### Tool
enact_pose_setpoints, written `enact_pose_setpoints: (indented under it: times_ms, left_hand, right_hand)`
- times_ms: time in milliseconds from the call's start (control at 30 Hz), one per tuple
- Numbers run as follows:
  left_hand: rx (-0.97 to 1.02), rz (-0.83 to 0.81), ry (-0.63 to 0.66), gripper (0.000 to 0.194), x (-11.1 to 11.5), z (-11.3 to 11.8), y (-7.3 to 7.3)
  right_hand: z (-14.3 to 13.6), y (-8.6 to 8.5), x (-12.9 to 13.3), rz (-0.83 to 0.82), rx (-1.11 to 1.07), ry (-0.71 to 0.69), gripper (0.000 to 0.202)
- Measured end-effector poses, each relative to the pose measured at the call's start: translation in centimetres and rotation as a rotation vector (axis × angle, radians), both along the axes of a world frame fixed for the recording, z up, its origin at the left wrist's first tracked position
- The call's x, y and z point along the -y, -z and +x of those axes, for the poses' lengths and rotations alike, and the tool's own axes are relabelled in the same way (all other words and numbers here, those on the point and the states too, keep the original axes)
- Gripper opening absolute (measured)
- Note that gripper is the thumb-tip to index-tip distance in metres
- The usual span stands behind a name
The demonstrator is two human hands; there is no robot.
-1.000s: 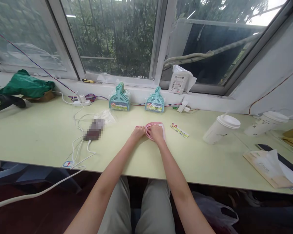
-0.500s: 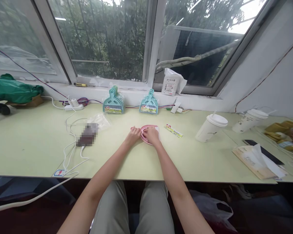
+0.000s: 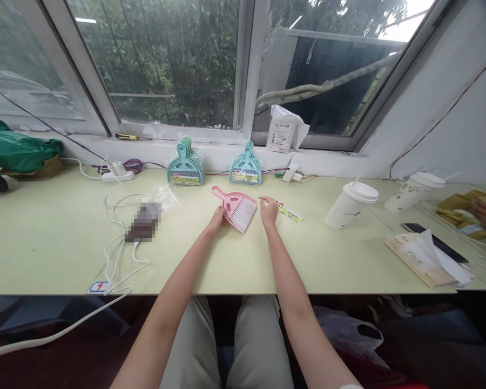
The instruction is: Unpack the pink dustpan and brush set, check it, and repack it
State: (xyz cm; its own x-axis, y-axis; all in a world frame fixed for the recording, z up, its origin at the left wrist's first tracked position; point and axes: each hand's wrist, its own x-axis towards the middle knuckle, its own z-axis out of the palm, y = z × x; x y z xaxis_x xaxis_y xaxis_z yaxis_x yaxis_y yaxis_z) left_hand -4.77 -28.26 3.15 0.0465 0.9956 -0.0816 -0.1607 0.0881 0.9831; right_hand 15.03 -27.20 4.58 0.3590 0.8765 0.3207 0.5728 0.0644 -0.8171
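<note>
At centre of the pale green surface (image 3: 56, 237): pink brush (image 3: 235, 209) with white bristles, handle pointing up-left toward the window. Left hand (image 3: 217, 219) touching the brush's near-left edge, fingers curled against it; grip not clearly shown. Right hand (image 3: 269, 209) just right of the brush, loosely open, holding nothing, beside a small printed label (image 3: 290, 213). Behind: two packs of teal brush sets (image 3: 185, 168) (image 3: 245, 170). Right: lidded paper cup (image 3: 350, 205).
</note>
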Motion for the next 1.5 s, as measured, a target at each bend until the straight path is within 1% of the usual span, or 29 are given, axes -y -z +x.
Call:
enact_pose_setpoints:
  times_ms: [33, 67, 100, 133, 167, 267, 300, 333, 367, 400, 467, 533, 667, 733, 800, 867, 900, 967, 1000, 1067, 1100, 1167, 1233, 1300, 1333, 1400, 1433, 1467, 1500]
  left_hand:
    - [0.018, -0.047, -0.054, 0.031, -0.3, -0.6, 0.0]
    - [0.04, -0.092, -0.107, 0.032, -0.5, -1.3, -0.1]
    - [0.07, -0.116, -0.161, 0.035, -0.7, -1.9, -0.2]
    - [0.107, -0.099, -0.212, 0.038, -0.8, -2.4, -0.3]
    - [0.149, -0.062, -0.253, 0.041, -0.9, -2.9, -0.4]
    - [0.255, 0.033, -0.324, 0.048, -1.0, -3.9, -0.5]
    - [0.279, 0.05, -0.33, 0.05, -1.0, -4.1, -0.5]
    - [0.295, 0.061, -0.329, 0.052, -1.0, -4.3, -0.4]
    - [0.31, 0.071, -0.326, 0.055, -0.9, -4.4, -0.4]
    - [0.323, 0.08, -0.325, 0.057, -0.9, -4.5, -0.3]
    - [0.345, 0.082, -0.329, 0.061, -0.7, -4.7, -0.3]
    - [0.355, 0.073, -0.338, 0.062, -0.4, -4.8, -0.4]
    - [0.315, 0.096, -0.297, 0.054, 0.2, -4.5, -0.8]
    - [0.286, 0.091, -0.263, 0.051, 0.6, -4.3, -1.0]
    - [0.277, 0.074, -0.208, 0.055, 0.9, -4.2, -1.2]
    - [0.28, 0.064, -0.145, 0.059, 1.2, -4.1, -1.2]
    - [0.284, 0.062, -0.119, 0.059, 1.2, -4.0, -1.1]
    - [0.299, 0.075, -0.072, 0.057, 1.4, -4.0, -1.1]
    - [0.309, 0.084, -0.048, 0.056, 1.4, -4.0, -1.1]
    - [0.323, 0.094, -0.003, 0.055, 1.6, -4.1, -1.2]
    - [0.322, 0.093, 0.011, 0.055, 1.6, -4.1, -1.2]
    - [0.304, 0.086, 0.018, 0.059, 1.8, -4.1, -1.4]
    - [0.285, 0.091, 0.006, 0.065, 2.0, -4.1, -1.5]
    - [0.282, 0.104, -0.001, 0.07, 2.1, -4.0, -1.6]
    - [0.284, 0.11, 0.002, 0.071, 2.2, -3.9, -1.7]
    - [0.282, 0.113, 0.024, 0.071, 2.2, -3.8, -1.7]
    - [0.276, 0.112, 0.038, 0.072, 2.3, -3.7, -1.8]
    - [0.268, 0.111, 0.054, 0.072, 2.3, -3.6, -1.8]
    - [0.257, 0.115, 0.073, 0.073, 2.4, -3.5, -1.9]
  right_hand:
    - [1.1, 0.4, 0.0, -0.012, 0.081, 0.16, 0.04]
    - [2.0, 0.8, 0.0, -0.059, 0.157, 0.264, 0.04]
    - [2.6, 1.2, 0.0, -0.112, 0.219, 0.302, 0.041]
    - [2.9, 1.6, -0.1, -0.161, 0.271, 0.291, 0.041]
    - [2.8, 1.8, -0.1, -0.199, 0.309, 0.222, 0.039]
    - [0.9, 2.2, -0.2, -0.211, 0.379, -0.109, 0.035]
    - [0.0, 2.3, -0.1, -0.192, 0.402, -0.182, 0.034]
    - [-0.9, 2.3, 0.0, -0.17, 0.429, -0.204, 0.032]
    - [-1.6, 2.4, 0.1, -0.152, 0.462, -0.185, 0.032]
    - [-2.2, 2.5, 0.3, -0.147, 0.495, -0.136, 0.035]
    - [-2.8, 2.7, 0.6, -0.185, 0.535, -0.043, 0.043]
    - [-2.7, 2.9, 0.7, -0.235, 0.527, -0.041, 0.042]
    - [-1.9, 3.0, 0.6, -0.168, 0.39, -0.142, 0.032]
    - [-1.8, 2.8, 0.4, -0.138, 0.262, -0.14, 0.031]
    - [-1.9, 2.2, 0.3, -0.095, 0.091, -0.129, 0.035]
    - [-2.4, 1.4, 0.5, 0.024, -0.059, -0.156, 0.04]
    - [-2.8, 0.9, 0.7, 0.099, -0.097, -0.196, 0.042]
    - [-3.8, 0.0, 1.4, 0.208, -0.065, -0.334, 0.042]
    - [-4.3, -0.3, 1.9, 0.213, 0.001, -0.418, 0.041]
    - [-5.3, -0.7, 2.7, 0.14, 0.179, -0.56, 0.039]
    - [-5.7, -0.7, 3.0, 0.087, 0.265, -0.604, 0.039]
    - [-6.2, -0.4, 3.3, 0.004, 0.379, -0.635, 0.041]
    - [-6.4, 0.0, 3.2, -0.031, 0.397, -0.618, 0.039]
    - [-6.5, 0.6, 2.8, -0.015, 0.328, -0.551, 0.039]
    - [-6.5, 0.9, 2.6, 0.008, 0.253, -0.494, 0.044]
    - [-6.7, 1.6, 2.1, 0.028, 0.017, -0.364, 0.062]
    - [-6.8, 1.9, 1.8, 0.003, -0.131, -0.323, 0.071]
    - [-6.8, 2.2, 1.6, -0.049, -0.283, -0.319, 0.076]
    - [-6.9, 2.5, 1.4, -0.114, -0.43, -0.351, 0.076]
